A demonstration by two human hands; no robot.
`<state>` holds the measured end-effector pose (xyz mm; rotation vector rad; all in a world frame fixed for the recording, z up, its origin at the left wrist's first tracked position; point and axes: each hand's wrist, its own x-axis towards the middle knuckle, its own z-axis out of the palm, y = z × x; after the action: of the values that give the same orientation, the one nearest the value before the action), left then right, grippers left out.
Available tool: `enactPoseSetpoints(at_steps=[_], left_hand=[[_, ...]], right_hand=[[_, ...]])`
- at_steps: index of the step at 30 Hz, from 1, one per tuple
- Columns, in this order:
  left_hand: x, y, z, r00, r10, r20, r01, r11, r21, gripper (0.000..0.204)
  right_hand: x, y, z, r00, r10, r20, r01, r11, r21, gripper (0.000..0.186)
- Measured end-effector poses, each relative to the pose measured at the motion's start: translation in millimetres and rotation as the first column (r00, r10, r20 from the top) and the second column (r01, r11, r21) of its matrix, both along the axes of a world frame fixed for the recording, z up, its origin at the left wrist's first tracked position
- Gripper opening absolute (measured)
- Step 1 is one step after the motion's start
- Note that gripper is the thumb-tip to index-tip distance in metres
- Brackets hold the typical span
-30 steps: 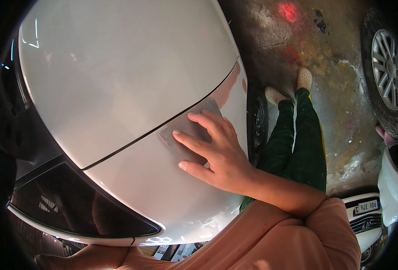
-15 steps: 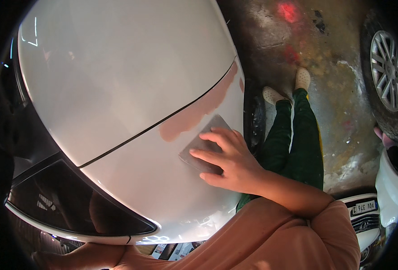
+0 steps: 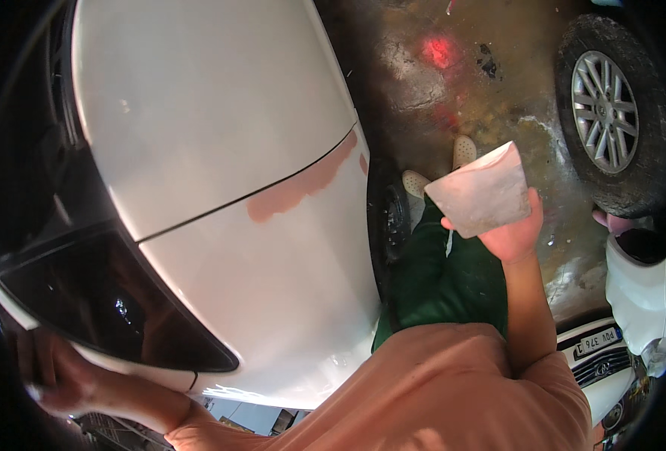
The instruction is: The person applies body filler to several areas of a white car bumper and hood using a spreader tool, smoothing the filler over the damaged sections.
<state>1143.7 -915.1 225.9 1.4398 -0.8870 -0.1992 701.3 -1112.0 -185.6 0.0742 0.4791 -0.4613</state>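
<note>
My right hand [image 3: 519,225] grips a folded sheet of sandpaper [image 3: 483,192], held up over the floor, clear of the car. Its face looks greyish with a pale pink tint. To the left is the white car's body panel [image 3: 295,278]. A patch of pinkish filler [image 3: 295,192] runs along the dark panel seam, with a small separate spot near the panel's edge. At the far lower left, my left hand [image 3: 58,376] is beside the car's dark window and white trim; its fingers are dim and blurred.
A dark side window [image 3: 115,301] lies left of the panel. My green-trousered legs [image 3: 446,270] and pale clogs [image 3: 464,150] show on the stained floor [image 3: 513,98]. Another vehicle's wheel [image 3: 603,113] stands at right, with a white car front [image 3: 600,361] below it.
My right hand has lifted the sandpaper off the panel, moved right and turned it to show its face. My left hand has come further into view at lower left.
</note>
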Motion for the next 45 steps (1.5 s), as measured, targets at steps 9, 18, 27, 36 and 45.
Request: enactPoseSetpoints(at_steps=[9,18,27,36,45], left_hand=[[-49,12,-6,0.901,0.149,-0.407,-0.147,0.988,0.036,0.034],[-278,-88,-164,0.449,0.074,-0.890,-0.107,0.994,0.028,0.042],[-320,-115,-195,0.262,0.061,-0.963,-0.242,0.970,-0.004,0.040],[-353,-35,-269,0.260,0.394,-0.882,-0.521,0.826,0.216,0.046],[-388,-4,-324,0.065,0.542,-0.838,-0.708,0.617,0.345,0.040]], right_hand=[[-12,-50,94,0.990,0.041,-0.137,-0.095,0.904,-0.418,0.064],[3,-23,237,0.985,-0.098,-0.142,-0.162,-0.236,-0.958,0.057],[-29,-91,181,0.853,-0.123,-0.507,-0.473,-0.596,-0.650,0.061],[98,-83,90,0.731,0.068,-0.679,-0.571,-0.484,-0.664,0.027],[217,-4,91,0.896,0.108,-0.430,-0.286,-0.601,-0.747,0.020]])
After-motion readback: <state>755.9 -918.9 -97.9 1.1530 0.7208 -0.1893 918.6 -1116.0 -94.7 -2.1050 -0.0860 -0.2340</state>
